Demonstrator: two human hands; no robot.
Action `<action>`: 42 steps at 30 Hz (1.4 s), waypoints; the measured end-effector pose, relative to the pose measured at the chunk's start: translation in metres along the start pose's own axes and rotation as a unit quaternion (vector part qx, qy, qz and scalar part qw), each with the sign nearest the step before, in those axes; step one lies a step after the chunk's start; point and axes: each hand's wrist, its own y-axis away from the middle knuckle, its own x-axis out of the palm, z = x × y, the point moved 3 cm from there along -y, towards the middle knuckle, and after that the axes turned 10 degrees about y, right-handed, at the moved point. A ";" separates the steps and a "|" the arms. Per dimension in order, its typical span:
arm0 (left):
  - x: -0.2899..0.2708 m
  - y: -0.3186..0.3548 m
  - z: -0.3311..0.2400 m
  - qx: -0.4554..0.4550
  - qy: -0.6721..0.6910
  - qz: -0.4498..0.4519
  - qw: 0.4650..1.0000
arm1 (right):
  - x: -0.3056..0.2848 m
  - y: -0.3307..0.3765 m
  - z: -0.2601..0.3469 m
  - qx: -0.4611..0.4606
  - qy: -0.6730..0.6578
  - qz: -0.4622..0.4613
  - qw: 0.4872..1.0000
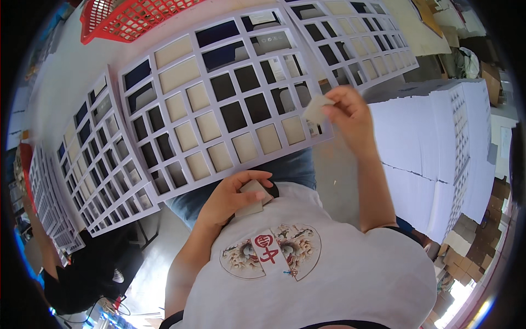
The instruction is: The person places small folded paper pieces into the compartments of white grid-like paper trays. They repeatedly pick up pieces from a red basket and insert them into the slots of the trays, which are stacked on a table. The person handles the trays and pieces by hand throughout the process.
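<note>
A white grid board (241, 166) lies in front of me with its near edge over my legs. Beige square tiles fill several of its openings, while others show black or dark blue. Pinched between the thumb and fingers of my right hand (352, 112) is a beige tile (315, 109), held at the board's near right corner, where an opening shows printed matter. My left hand (235, 196) is close to my body, below the near edge, closed around a few beige tiles (253, 198). I cannot tell whether the right-hand tile touches the board.
Similar grid boards stand to the left (104, 159) and far right (359, 46). Beyond the middle board is a red plastic basket (118, 24). A large white stack (419, 148) stands at my right, with cardboard boxes (466, 257) behind it. Another person's arm (46, 247) shows at far left.
</note>
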 end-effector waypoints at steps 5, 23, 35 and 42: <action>0.003 -0.007 0.000 -0.060 0.073 -0.044 0.995 | -0.010 -0.011 -0.033 -0.030 0.145 0.082 0.986; 0.001 -0.012 0.008 0.024 0.145 -0.025 0.989 | 0.013 0.031 -0.003 -0.256 0.369 -0.053 0.892; -0.109 0.084 0.035 0.268 0.290 -0.215 0.893 | 0.027 0.046 -0.032 0.055 -0.190 -0.102 0.975; -0.079 0.074 0.023 0.262 0.276 -0.144 0.913 | -0.087 0.009 -0.032 -0.087 -0.296 -0.216 0.926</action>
